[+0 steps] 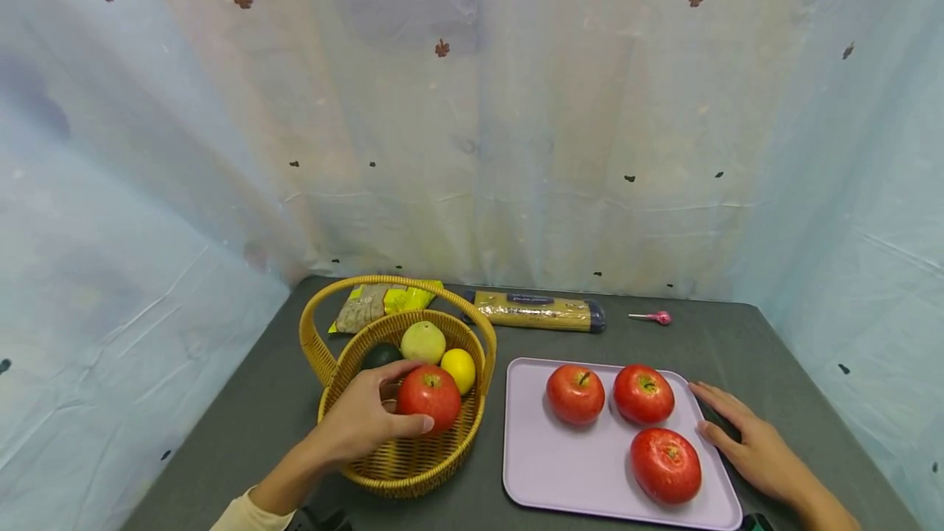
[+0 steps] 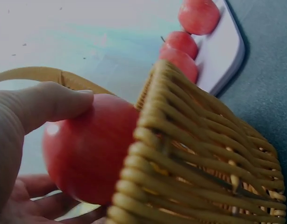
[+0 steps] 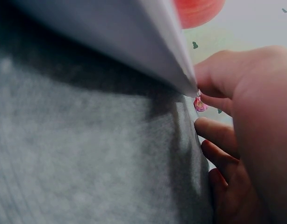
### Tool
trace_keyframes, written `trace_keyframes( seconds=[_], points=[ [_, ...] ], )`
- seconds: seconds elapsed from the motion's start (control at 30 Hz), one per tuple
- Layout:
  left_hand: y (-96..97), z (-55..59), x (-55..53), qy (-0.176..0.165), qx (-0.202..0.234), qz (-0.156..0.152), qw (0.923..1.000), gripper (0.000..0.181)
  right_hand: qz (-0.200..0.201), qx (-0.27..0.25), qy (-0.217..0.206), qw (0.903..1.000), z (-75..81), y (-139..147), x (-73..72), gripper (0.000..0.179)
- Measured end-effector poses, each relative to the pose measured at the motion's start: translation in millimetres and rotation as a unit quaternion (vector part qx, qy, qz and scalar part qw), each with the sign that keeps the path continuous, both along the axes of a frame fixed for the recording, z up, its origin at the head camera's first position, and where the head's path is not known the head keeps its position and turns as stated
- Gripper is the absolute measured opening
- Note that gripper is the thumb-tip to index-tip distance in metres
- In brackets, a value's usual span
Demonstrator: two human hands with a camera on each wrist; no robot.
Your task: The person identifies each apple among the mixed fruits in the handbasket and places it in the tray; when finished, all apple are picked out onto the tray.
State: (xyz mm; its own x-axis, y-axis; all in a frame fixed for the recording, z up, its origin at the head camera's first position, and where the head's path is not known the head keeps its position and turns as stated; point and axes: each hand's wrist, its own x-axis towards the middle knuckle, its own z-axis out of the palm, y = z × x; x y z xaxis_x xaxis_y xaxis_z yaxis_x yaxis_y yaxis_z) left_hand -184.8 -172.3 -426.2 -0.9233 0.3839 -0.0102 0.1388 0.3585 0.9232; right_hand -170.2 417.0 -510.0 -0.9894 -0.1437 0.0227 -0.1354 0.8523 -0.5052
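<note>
My left hand (image 1: 361, 416) grips a red apple (image 1: 429, 398) at the mouth of a yellow woven basket (image 1: 413, 486), thumb on the near side and fingers around the far side. In the left wrist view the thumb presses on that apple (image 2: 94, 149) beside the basket's rim (image 2: 148, 130). Inside the basket are a pale green round fruit (image 1: 424, 342), a yellow lemon (image 1: 459, 370) and a dark green fruit (image 1: 381, 356), partly hidden. My right hand (image 1: 760, 449) touches the right edge of a lilac tray (image 1: 556, 465), its fingers extended.
On the tray sit three more red apples (image 1: 575, 394), (image 1: 643, 394), (image 1: 665, 465). Behind the basket lie a yellow packet (image 1: 376, 306) and a long golden packet (image 1: 538, 311). A pink lollipop (image 1: 661, 318) is at the back right. The basket's tall handle (image 1: 317, 351) arches over it.
</note>
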Motion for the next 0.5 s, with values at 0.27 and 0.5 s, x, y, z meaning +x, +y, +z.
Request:
trace_keyframes(
  seconds=[0.27, 0.5],
  points=[
    [-0.8, 13.9, 11.9, 0.013, 0.09, -0.027, 0.9955, 0.079, 0.001, -0.001, -0.003, 1.0, 0.8, 1, -0.1, 0.069],
    [12.4, 27.2, 24.0, 0.066, 0.11, -0.093, 0.9874, 0.077, 0.002, 0.0, 0.001, 1.0, 1.0, 1, 0.2, 0.069]
  ],
)
